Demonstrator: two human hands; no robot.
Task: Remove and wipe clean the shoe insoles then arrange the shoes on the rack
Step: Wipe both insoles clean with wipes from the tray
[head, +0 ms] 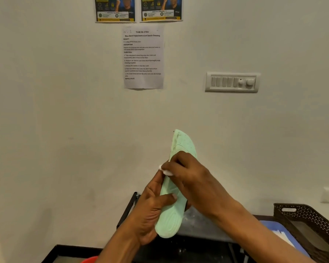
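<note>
A mint-green insole (182, 145) stands nearly upright in front of the wall, toe end up, with dark specks near the tip. My left hand (152, 211) grips its lower half from the left, thumb across the face. My right hand (188, 175) presses a small white wipe (166, 171) against the insole's left edge near the middle. No shoes are in view.
Below the hands is a black shoe rack (201, 223) with a dusty top. At the right stand a brown perforated basket (311, 219) and a blue tray (279, 232) with white wipes. A red object (89, 260) peeks at the bottom edge. A switch panel (232, 82) is on the wall.
</note>
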